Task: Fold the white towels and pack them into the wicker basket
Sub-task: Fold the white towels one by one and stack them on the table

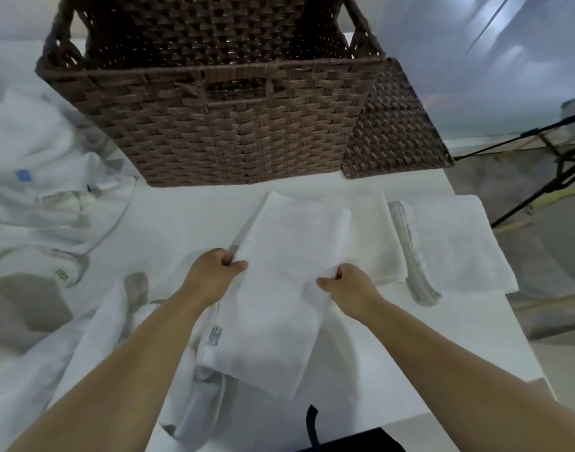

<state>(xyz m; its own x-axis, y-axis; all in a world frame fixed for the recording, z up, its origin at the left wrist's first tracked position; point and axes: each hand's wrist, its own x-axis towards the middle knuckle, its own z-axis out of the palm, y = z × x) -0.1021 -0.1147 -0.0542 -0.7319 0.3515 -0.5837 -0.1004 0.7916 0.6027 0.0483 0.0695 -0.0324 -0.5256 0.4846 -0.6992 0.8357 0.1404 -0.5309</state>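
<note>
1. Gripping the folded white towel [279,305] by its long sides, both hands are curled. The left hand [214,272] pinches the left edge between thumb and fingers, and the right hand [351,283] pinches the right edge the same way.
2. That towel sits mid-table on the near side, with a small label [215,335] at its near left corner.
3. The wicker basket [230,132] stands on the far side of the white table [168,216], straight beyond the towel, its handle slot facing the person.
4. A flat woven panel [397,125] touches the basket's right side.
5. To the right, a second folded towel [459,246] lies flat and reaches past the table's right edge. Another flat white cloth [374,223] lies between it and the held towel, partly under the latter.
6. A heap of loose white towels [41,177] crowds the left side and spills toward the near left corner.
7. A bare strip of table runs between the held towel's far end and the basket's foot, and more bare surface shows at near right.
8. Black tripod legs [553,158] stand on the floor off the right edge.
</note>
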